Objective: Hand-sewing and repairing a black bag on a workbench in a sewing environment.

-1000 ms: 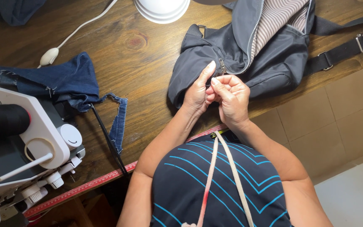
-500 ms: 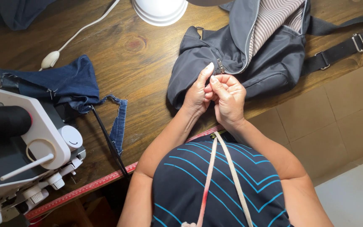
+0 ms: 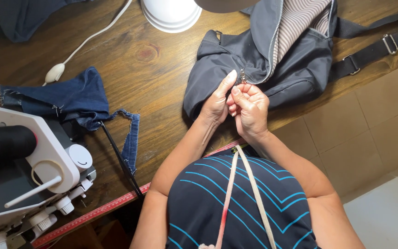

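A dark grey bag (image 3: 295, 69) with a striped lining lies on the wooden table (image 3: 143, 69), its zipper open. My left hand (image 3: 217, 99) and my right hand (image 3: 250, 106) are pressed together at the lower end of the zipper (image 3: 243, 77). Both pinch the bag fabric and the zipper slider there. The left thumb points up along the zipper. The fingertips hide the exact grip on the slider.
A white sewing machine (image 3: 28, 170) with black thread stands at the left. Blue denim pieces (image 3: 70, 99) lie beside it. A white lamp base (image 3: 171, 14) with its cord switch (image 3: 54, 73) sits at the top. A red ruler (image 3: 93, 214) runs along the table's edge. The bag strap (image 3: 374, 48) trails right.
Both hands have stayed at the zipper end with only slight finger shifts. The bag has not moved.
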